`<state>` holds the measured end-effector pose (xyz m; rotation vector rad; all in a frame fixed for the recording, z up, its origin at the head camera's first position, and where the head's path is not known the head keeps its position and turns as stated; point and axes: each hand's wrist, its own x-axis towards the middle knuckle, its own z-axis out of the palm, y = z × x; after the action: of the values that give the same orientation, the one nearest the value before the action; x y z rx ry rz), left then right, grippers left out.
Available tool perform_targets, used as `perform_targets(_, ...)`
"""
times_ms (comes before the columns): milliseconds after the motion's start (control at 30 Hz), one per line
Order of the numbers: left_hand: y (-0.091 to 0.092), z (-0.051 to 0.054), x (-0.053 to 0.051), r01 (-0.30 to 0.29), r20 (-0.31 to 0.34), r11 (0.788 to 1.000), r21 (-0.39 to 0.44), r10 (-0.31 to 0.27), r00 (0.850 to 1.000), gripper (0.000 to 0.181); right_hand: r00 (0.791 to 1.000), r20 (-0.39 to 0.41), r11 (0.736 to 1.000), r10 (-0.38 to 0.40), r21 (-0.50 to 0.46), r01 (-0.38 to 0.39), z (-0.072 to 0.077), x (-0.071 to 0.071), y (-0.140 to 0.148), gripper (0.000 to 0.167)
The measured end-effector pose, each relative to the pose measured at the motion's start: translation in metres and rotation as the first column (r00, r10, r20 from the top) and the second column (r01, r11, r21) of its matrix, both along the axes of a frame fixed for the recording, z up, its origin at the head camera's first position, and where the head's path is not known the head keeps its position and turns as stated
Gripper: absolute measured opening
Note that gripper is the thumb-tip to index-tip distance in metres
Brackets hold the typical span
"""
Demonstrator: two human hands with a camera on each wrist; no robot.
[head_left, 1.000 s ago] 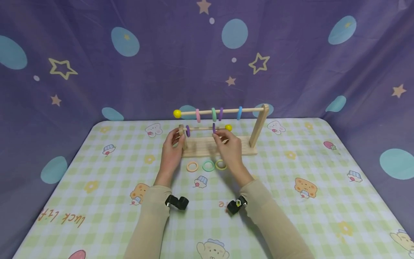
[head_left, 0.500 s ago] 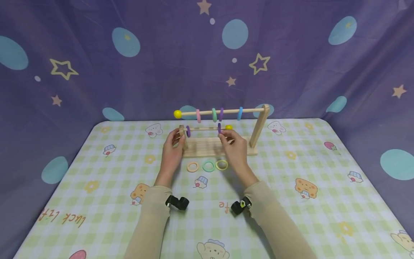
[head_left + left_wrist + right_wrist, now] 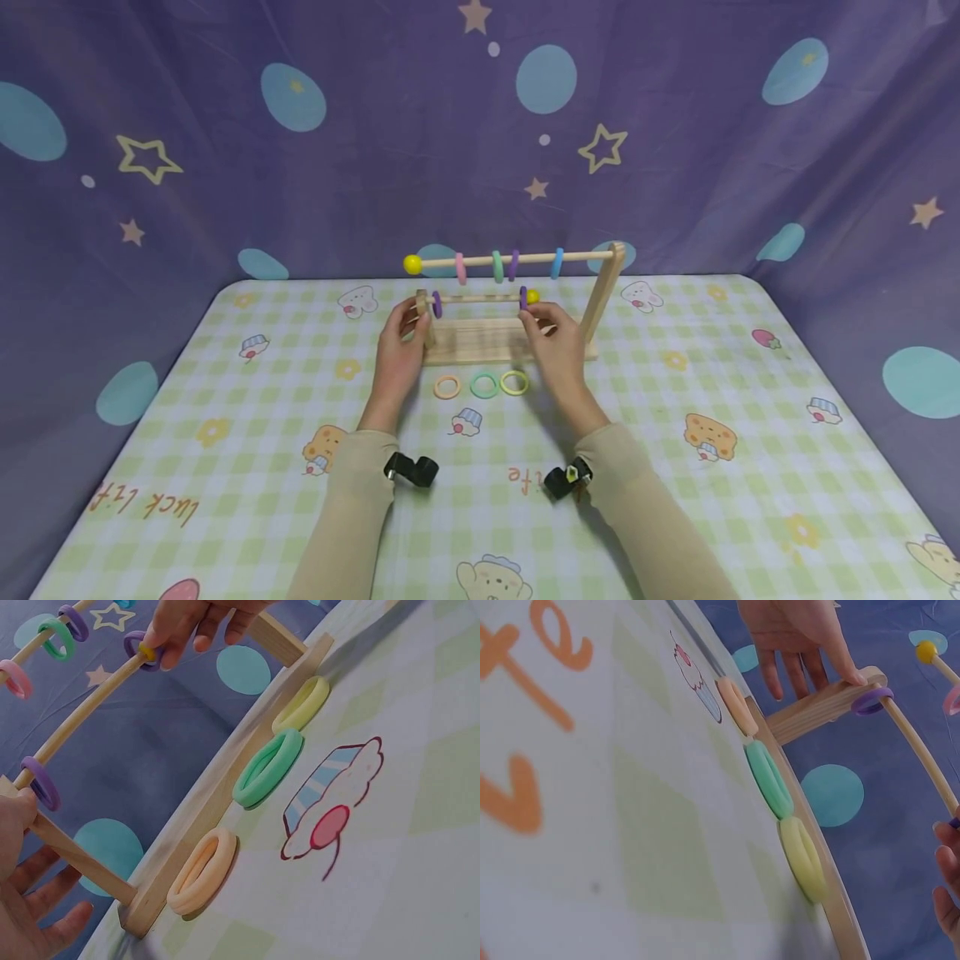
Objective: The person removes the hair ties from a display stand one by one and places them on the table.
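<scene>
A wooden rack [image 3: 480,342] stands on the table, with a short post [image 3: 82,859] on the left carrying the lower rod [image 3: 90,705]. My left hand [image 3: 400,346] holds that post near its top, thumb on the near side, other fingers spread loosely. A purple ring [image 3: 45,784] hangs on the lower rod close to the post. At the rod's other end, my right hand [image 3: 557,337] pinches a second purple ring [image 3: 523,298], right beside the yellow end ball [image 3: 532,297]. In the right wrist view only the right fingertips [image 3: 946,862] show at the edge.
On the upper rod [image 3: 585,256] hang a pink ring [image 3: 461,268], a green, a purple and a blue ring [image 3: 557,263]. Orange [image 3: 447,387], green [image 3: 484,384] and yellow [image 3: 514,382] rings lie flat before the base. A tall post [image 3: 604,292] rises at right; a patterned curtain hangs behind.
My right hand has slid the purple ring rightward along the lower rod, up to the yellow ball. The left hand has stayed at the post.
</scene>
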<state>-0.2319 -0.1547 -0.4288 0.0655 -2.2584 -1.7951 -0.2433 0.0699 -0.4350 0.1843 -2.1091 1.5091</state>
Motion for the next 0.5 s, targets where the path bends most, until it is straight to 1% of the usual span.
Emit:
perform_targets(300, 0.0002, -0.0007, -0.0003, -0.004, 0.005, 1.0, -0.011, 0.004, 1.0, 0.043, 1.0, 0.014, 1.0, -0.009, -0.014, 0.01, 0.0001, -0.0013, 0.0067, 0.013)
perform_targets(500, 0.0004, -0.0015, -0.0009, -0.009, 0.006, 1.0, -0.008, 0.009, 1.0, 0.043, 0.999, 0.038, 0.999, -0.013, -0.031, 0.014, 0.0004, -0.0014, 0.0107, 0.014)
